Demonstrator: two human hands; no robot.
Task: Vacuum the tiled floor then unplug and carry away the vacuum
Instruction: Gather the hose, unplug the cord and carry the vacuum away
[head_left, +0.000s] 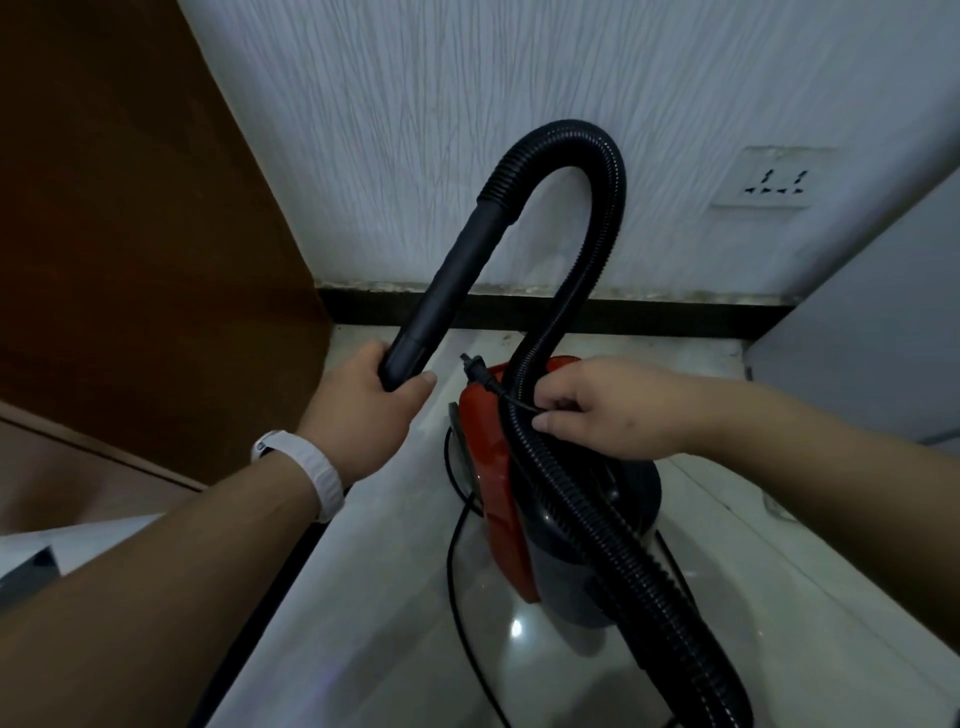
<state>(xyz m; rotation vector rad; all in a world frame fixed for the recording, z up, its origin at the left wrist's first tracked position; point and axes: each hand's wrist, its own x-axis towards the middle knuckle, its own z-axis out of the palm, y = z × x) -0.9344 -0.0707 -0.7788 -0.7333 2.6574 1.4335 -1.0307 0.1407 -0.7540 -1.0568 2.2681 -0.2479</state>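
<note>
My left hand (371, 402) fingers clench the nozzle (441, 291) at frame centre; my right hand (613, 410) fingers pinch the cord (511, 402) against the hose (582, 499).

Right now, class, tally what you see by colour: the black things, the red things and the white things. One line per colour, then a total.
Black: 3 (hose, cord, plug)
Red: 1 (vacuum)
White: 2 (wristband, wall socket)
Total: 6
</note>
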